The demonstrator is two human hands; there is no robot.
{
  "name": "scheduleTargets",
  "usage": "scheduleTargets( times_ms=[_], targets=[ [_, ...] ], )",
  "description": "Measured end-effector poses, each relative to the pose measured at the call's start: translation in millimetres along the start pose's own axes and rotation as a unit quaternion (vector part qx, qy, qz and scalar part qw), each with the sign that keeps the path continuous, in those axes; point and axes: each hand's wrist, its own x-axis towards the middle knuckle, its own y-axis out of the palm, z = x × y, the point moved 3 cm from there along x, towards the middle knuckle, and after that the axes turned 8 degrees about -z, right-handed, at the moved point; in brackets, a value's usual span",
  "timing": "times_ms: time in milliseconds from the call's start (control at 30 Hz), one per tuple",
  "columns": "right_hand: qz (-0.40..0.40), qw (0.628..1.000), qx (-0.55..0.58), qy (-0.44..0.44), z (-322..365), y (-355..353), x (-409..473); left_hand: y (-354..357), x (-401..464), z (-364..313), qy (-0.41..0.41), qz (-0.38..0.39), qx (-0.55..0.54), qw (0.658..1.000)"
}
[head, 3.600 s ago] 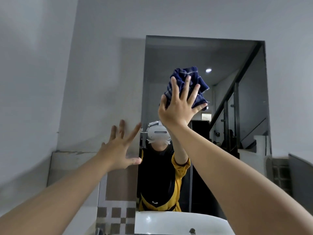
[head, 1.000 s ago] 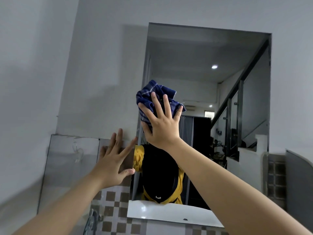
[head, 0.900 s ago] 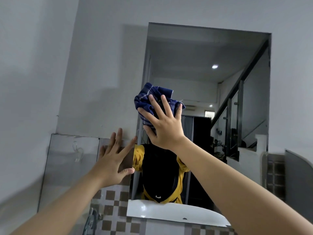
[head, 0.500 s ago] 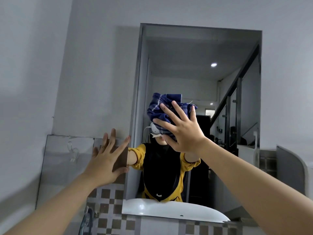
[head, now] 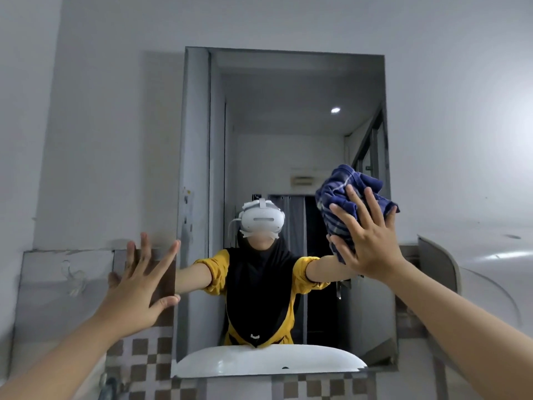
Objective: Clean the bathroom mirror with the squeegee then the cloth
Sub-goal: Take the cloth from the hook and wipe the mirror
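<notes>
The tall rectangular bathroom mirror (head: 288, 134) hangs on the grey wall straight ahead. A bunched dark blue checked cloth (head: 344, 194) is pressed against the glass near the mirror's right edge, at mid height. My right hand (head: 366, 241) holds it flat against the mirror with fingers spread over it. My left hand (head: 141, 281) rests with spread fingers on the wall just left of the mirror's lower part and holds nothing. No squeegee is in sight.
A white washbasin (head: 268, 360) shows in the mirror's bottom part. Brown and white checked tiles (head: 147, 359) run along the wall below. A tap (head: 108, 385) sits at the lower left. A curved grey surface (head: 438, 264) stands to the right.
My right hand has swept the cloth from the mirror's left side across to its right edge. The view has shifted so the mirror sits more central. My left hand stays on the wall.
</notes>
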Motion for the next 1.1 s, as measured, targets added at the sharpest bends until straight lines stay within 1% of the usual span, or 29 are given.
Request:
scheduleTargets(
  times_ms=[133, 267, 333, 367, 433, 567, 667, 767, 900, 1000, 1100],
  targets=[
    [-0.008, 0.994, 0.016, 0.104, 0.4, 2.6, -15.1, -0.4, -1.0, -3.4, -0.003, 0.007, 0.005, 1.000],
    [-0.029, 0.968, 0.040, 0.244, 32.2, 9.9, -23.3, 0.3, 0.1, -1.5, -0.002, 0.004, 0.004, 1.000],
    [-0.031, 0.956, 0.060, 0.286, 54.7, 14.3, -24.4, 0.9, 0.0, -0.4, 0.002, 0.009, 0.004, 1.000],
    [-0.030, 0.954, 0.069, 0.290, 66.5, 16.5, -24.0, 1.6, -0.1, 0.2, 0.004, 0.010, 0.002, 1.000],
    [-0.023, 0.959, 0.076, 0.271, 90.6, 20.9, -22.1, 3.1, 0.3, 1.3, 0.004, 0.008, -0.001, 1.000],
    [-0.018, 0.975, 0.083, 0.204, 141.0, 25.7, -9.9, 5.1, 1.2, -1.1, -0.007, 0.006, -0.002, 1.000],
    [-0.010, 0.978, 0.098, 0.186, 176.5, 29.7, 5.4, 6.7, -2.9, -3.9, -0.008, -0.009, -0.004, 1.000],
    [-0.007, 0.982, 0.104, 0.157, 209.8, 34.7, 22.0, 10.9, -13.1, -1.9, 0.013, -0.050, -0.003, 0.999],
    [0.002, 0.990, 0.115, 0.077, 254.9, 37.9, 37.9, 23.9, -26.9, 5.2, 0.042, -0.063, 0.010, 0.997],
    [0.001, 0.990, 0.139, 0.031, 275.5, 39.9, 44.5, 31.9, -31.4, 9.7, 0.052, -0.073, 0.000, 0.996],
    [0.000, 0.988, 0.151, -0.017, 277.3, 41.3, 45.2, 35.6, -33.1, 13.0, 0.059, -0.082, -0.014, 0.995]
  ],
)
